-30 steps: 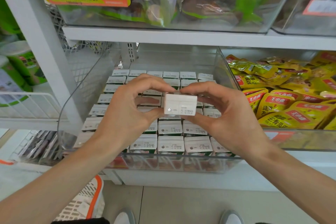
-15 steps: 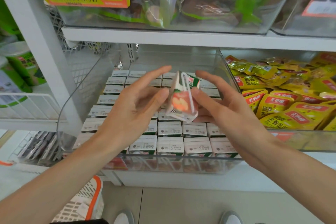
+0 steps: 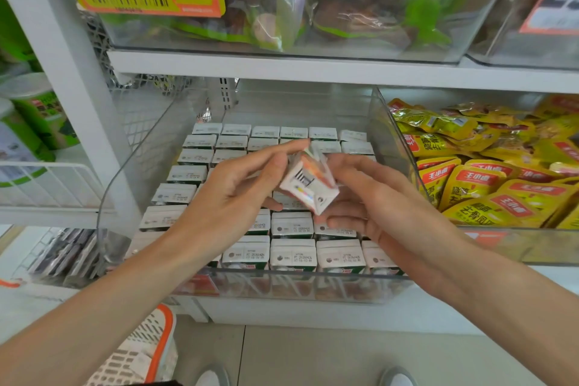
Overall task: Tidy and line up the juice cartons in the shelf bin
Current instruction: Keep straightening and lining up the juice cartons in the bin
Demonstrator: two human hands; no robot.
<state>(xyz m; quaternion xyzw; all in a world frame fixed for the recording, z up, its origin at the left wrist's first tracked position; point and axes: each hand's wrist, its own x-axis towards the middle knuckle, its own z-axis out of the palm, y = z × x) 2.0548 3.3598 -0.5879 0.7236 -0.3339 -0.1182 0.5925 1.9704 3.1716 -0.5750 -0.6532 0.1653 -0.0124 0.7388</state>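
The left hand (image 3: 238, 194) and right hand (image 3: 385, 210) are gripping one carton (image 3: 308, 186) above the bin (image 3: 282, 287); rows (image 3: 293, 255) inside are seemingly sitting aligned.

left hand (image 3: 232, 194) and right hand (image 3: 385, 213) hold a tilted carton (image 3: 308, 185).
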